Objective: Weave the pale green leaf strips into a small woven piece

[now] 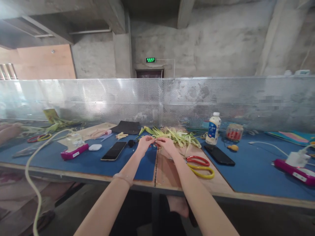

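My left hand (145,143) and my right hand (165,143) come close together above the middle of the table. The fingertips of both hands are pinched together. Whatever lies between them is too small to make out. Just behind and to the right of my fingers is a loose pile of pale green and yellow leaf strips (180,136), resembling corn husks. A pair of scissors (207,177) with one red and one yellow handle lies beside my right forearm, which hides its blades.
Left of my hands lie a black phone (113,151), a white earbud case (94,147) and a purple power strip (74,152). On the right are a milk bottle (213,129), another phone (219,154) and a jar (234,132). Another person's hand (10,132) shows far left.
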A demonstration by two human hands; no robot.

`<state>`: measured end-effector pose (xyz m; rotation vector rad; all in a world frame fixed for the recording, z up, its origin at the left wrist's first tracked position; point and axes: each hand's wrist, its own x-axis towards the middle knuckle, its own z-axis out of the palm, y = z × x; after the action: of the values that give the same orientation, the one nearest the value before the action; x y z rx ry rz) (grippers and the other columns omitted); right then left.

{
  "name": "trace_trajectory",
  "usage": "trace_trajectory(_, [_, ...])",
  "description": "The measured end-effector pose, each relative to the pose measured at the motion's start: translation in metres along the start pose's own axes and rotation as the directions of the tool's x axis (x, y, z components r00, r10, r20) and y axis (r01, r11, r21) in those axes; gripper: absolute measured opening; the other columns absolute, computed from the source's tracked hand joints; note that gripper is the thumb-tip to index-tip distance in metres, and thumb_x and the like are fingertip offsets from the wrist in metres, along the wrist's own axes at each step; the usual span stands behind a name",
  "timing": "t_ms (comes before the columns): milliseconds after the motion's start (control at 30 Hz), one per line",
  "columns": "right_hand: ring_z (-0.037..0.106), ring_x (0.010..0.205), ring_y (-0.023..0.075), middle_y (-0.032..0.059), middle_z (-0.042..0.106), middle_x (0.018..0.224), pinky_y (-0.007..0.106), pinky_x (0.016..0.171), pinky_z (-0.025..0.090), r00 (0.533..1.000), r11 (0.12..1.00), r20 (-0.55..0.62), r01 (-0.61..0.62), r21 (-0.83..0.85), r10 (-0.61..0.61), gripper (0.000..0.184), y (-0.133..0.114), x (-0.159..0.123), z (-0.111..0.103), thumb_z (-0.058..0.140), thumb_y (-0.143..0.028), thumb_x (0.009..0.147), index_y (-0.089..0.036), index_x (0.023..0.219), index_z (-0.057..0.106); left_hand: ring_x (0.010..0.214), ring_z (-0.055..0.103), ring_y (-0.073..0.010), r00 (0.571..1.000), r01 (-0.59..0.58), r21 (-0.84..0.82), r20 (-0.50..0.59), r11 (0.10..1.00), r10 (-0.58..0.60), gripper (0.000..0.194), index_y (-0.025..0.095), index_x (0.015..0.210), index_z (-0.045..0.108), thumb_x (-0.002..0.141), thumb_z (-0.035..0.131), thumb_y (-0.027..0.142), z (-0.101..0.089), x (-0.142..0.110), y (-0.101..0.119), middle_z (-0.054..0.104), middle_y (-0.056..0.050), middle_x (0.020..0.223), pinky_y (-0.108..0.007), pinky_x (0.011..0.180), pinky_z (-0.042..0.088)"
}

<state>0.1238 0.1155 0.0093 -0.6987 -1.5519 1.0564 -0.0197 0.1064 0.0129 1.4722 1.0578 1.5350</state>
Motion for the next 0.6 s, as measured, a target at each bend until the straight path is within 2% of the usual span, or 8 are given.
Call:
trace_trajectory(167, [0.063, 0.066, 0.0171, 0.0033, 0.070, 0.073, 0.031, 0.068, 0.051, 1.000, 0.998, 0.003, 0.028, -0.049, -0.028, 0.022, -0.0036, -0.0014, 0.0002, 0.066, -0.032, 0.063, -0.017, 0.079, 0.071, 0.061, 0.058, -0.0135, 1.000, 0.010, 0.048, 0.015, 0.999, -0.010, 0.029, 0.014, 0.074, 0.060, 0.062, 0.072, 0.037, 0.0004, -0.0048, 0.0044, 0.066, -0.004, 0.069, -0.021, 0.049, 0.037])
trace_trajectory(333, [0.061, 0.061, 0.0171, 0.0031, 0.068, 0.071, 0.029, 0.054, 0.050, 0.999, 0.995, -0.019, 0.026, -0.095, -0.028, 0.025, -0.0038, -0.0021, -0.0011, 0.063, -0.032, 0.065, -0.018, 0.084, 0.071, 0.068, 0.062, -0.0151, 0.994, 0.003, -0.035, 0.110, 0.999, 0.001, 0.029, 0.014, 0.083, 0.060, 0.064, 0.071, 0.034, 0.0014, -0.0067, 0.0062, 0.068, -0.006, 0.078, -0.022, 0.055, 0.043])
trace_trajectory(600, [0.058, 0.053, 0.0157, 0.0035, 0.068, 0.077, 0.028, 0.045, 0.048, 0.998, 0.960, 0.012, 0.059, -0.274, -0.058, 0.029, -0.0004, -0.0027, 0.0024, 0.054, -0.026, 0.074, -0.020, 0.099, 0.068, 0.068, 0.063, -0.0155, 0.997, 0.043, -0.145, 0.077, 0.989, -0.032, 0.029, 0.013, 0.082, 0.059, 0.061, 0.075, 0.025, 0.0007, -0.0021, 0.0028, 0.068, -0.007, 0.076, -0.025, 0.061, 0.048])
